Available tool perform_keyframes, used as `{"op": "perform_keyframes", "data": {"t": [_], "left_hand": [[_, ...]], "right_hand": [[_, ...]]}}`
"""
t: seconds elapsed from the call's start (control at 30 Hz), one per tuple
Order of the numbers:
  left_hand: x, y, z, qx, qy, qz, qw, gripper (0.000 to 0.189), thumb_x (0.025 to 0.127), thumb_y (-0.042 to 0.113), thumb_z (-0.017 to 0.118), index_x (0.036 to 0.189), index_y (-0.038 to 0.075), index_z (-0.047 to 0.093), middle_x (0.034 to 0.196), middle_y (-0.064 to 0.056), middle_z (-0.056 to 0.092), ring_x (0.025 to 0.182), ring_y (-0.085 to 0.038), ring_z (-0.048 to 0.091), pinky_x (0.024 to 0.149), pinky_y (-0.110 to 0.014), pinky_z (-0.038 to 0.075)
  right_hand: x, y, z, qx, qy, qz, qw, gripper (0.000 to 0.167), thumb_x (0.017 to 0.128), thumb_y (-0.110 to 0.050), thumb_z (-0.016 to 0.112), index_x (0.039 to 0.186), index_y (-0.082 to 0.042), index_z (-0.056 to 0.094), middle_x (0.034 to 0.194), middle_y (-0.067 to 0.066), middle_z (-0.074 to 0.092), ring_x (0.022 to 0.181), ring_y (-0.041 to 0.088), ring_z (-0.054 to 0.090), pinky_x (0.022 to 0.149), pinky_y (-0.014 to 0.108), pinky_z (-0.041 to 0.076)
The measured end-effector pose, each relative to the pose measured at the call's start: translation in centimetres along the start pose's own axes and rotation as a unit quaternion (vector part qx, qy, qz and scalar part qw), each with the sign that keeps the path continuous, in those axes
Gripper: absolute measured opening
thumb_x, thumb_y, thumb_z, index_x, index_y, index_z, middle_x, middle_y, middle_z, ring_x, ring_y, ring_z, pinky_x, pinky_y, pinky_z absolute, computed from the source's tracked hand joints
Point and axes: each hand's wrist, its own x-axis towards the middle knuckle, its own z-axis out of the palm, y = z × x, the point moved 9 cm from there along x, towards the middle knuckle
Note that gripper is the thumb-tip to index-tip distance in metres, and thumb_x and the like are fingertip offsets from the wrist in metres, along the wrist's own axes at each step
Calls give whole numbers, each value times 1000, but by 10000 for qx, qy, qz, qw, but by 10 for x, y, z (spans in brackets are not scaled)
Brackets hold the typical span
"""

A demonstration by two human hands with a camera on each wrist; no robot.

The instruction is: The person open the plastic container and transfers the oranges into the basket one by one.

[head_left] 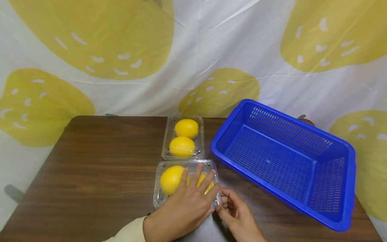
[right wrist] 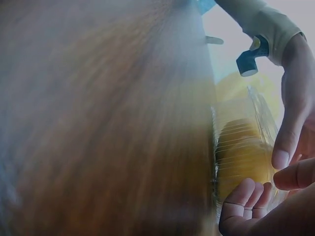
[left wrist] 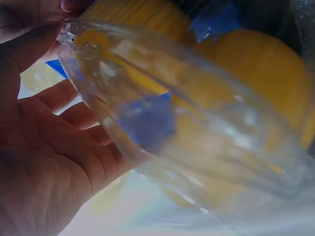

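A clear plastic clamshell box (head_left: 156, 193) lies on the table in front of me, with two yellow lemon-like fruits (head_left: 170, 180) in it. Across its lid my left hand (head_left: 188, 205) is spread, its fairly straight fingers resting over the right-hand fruit and partly hiding it. At the box's near right corner, my right hand (head_left: 239, 215) pinches the edge between thumb and curled fingers. The left wrist view shows the transparent lid (left wrist: 197, 123) close up beside the left palm. In the right wrist view both thumbs meet near the lid edge, beside the ribbed side wall (right wrist: 241, 162).
Directly behind stands a second clear box (head_left: 165, 143) holding two more yellow fruits (head_left: 186, 128). A blue plastic basket (head_left: 272, 164) sits at an angle on the right. The brown wooden table (head_left: 99, 168) backs onto a fruit-print cloth (head_left: 187, 43).
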Motion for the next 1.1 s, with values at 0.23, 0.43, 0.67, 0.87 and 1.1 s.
{"op": "perform_keyframes", "data": {"t": [0.23,0.43,0.67,0.87,1.1], "left_hand": [[-10,-5,2,-172,99,183,9996,62,104,54,69,155,21,60,167,-11,52,155,-43,45,118,-60,50],[-21,-8,4,-262,171,371,9988,61,108,49,63,160,18,56,169,-12,50,157,-41,44,122,-58,47],[-31,-15,4,-629,460,330,9964,58,106,42,69,157,17,57,166,-14,53,154,-39,48,124,-55,46],[-38,-21,4,-792,522,272,9951,61,105,39,72,158,13,56,167,-18,51,155,-41,46,124,-57,45],[-46,-30,4,-1007,491,178,9935,64,104,40,75,159,12,56,166,-18,52,154,-41,49,122,-59,46]], "right_hand": [[-1,-2,0,-1,-122,191,9997,38,100,8,66,137,16,58,103,13,67,89,10,64,75,23,58],[-1,-1,0,1,-11,433,9991,39,99,7,68,136,14,59,102,12,67,88,11,64,76,23,58],[-1,0,0,-27,-5,539,9985,39,100,5,68,137,13,60,101,12,67,89,11,65,77,24,59],[-1,0,0,-17,-16,570,9984,39,100,4,68,137,14,59,102,13,67,89,12,65,77,24,59],[-1,0,-1,-39,12,563,9984,40,100,4,69,138,13,59,103,12,67,90,12,64,79,24,59]]}}
